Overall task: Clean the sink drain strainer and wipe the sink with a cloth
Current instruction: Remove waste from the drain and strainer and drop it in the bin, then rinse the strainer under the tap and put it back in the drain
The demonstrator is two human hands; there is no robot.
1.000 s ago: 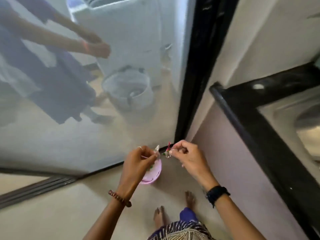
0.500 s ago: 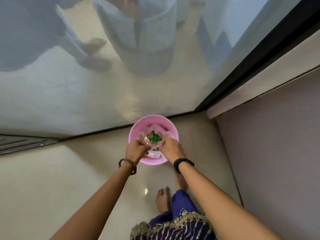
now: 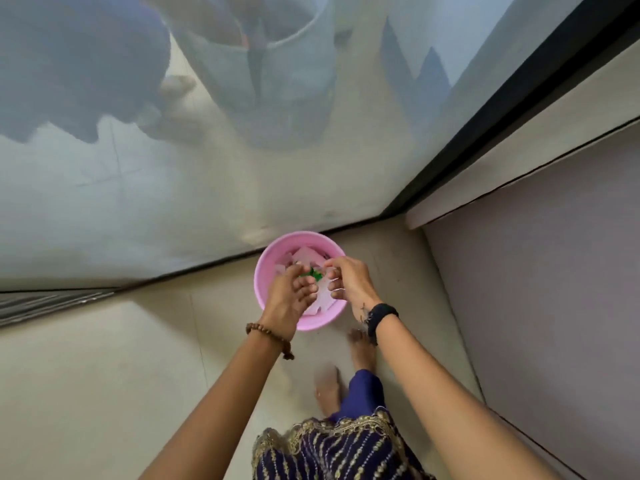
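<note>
A pink bin [image 3: 264, 271] stands on the floor by the sliding door, with pale wrappers and paper inside. Both my hands hover over its opening. My left hand [image 3: 289, 294], with a bead bracelet on the wrist, curls its fingers round a small thing, apparently the drain strainer, which the fingers mostly hide. My right hand [image 3: 348, 282], with a black band on the wrist, has its fingertips curled against the same thing from the right. Green scraps [image 3: 313, 273] show between the two hands. No sink or cloth is in view.
A frosted sliding door [image 3: 207, 168] with a black frame [image 3: 485, 126] rises behind the bin, its track [image 3: 41, 303] at the left. A grey cabinet side [image 3: 554, 271] closes off the right. My bare feet [image 3: 329, 386] stand on the beige floor just behind the bin.
My view tipped down from the door and counter to the floor. Both hands dropped from chest height to just over the pink bin and stay pressed together there.
</note>
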